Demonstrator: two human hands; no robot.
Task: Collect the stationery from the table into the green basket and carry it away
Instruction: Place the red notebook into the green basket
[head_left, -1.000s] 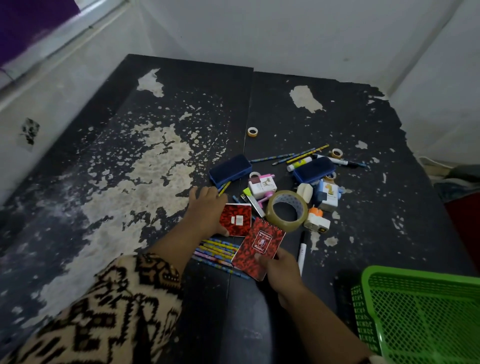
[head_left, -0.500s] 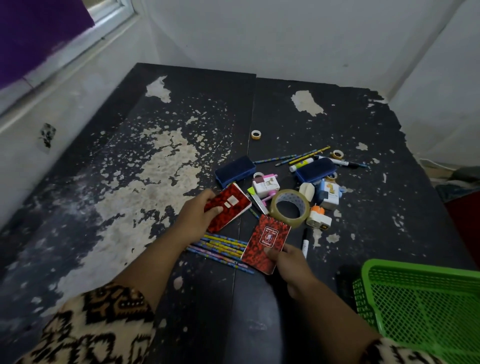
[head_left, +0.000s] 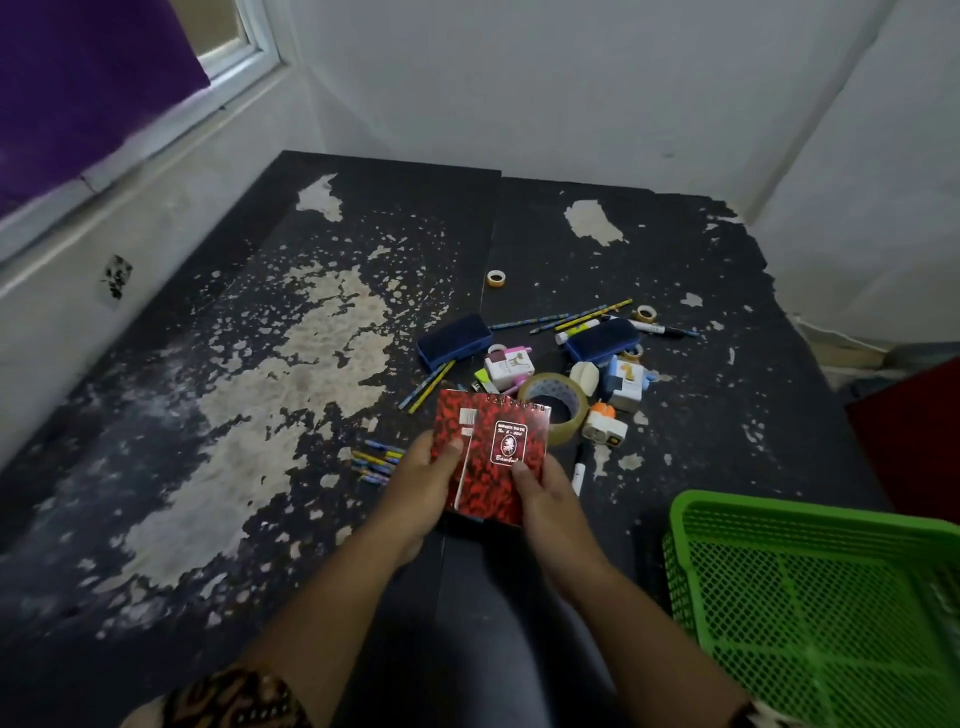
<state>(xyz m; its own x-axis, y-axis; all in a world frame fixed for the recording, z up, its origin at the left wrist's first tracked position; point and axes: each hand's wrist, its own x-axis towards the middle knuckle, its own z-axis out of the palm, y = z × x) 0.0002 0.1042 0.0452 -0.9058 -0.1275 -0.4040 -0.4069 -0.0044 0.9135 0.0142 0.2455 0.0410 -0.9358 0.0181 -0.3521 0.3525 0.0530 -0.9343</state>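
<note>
A corner of a pale-walled room, a window with purple cloth at far left; the counter (head_left: 260, 395) is dark board whose coating has flaked off in pale patches. Above its near middle, two red-and-black notebooks are held together — the front notebook (head_left: 506, 457), spiral-bound along its far edge with a white label, overlaps the rear notebook (head_left: 453, 423). The left hand (head_left: 421, 499) has thumb closed over the left margin; the right hand (head_left: 545, 499) pinches the lower right corner, so each grip is closed on the pair. Judged from shape, these are light, flat, slightly flexible card-covered pads, best held at the edges with thumb on top, and the wire coil could snag mesh. The green basket (head_left: 691, 525), rigid plastic lattice, stands at near right and appears empty in the part shown. Remaining stationery lies beyond: a hollow brown tape roll (head_left: 569, 402), two navy cases (head_left: 454, 340), thin striped pencils (head_left: 374, 462) — prone to rolling — and small boxy items whose kind cannot be told.
</note>
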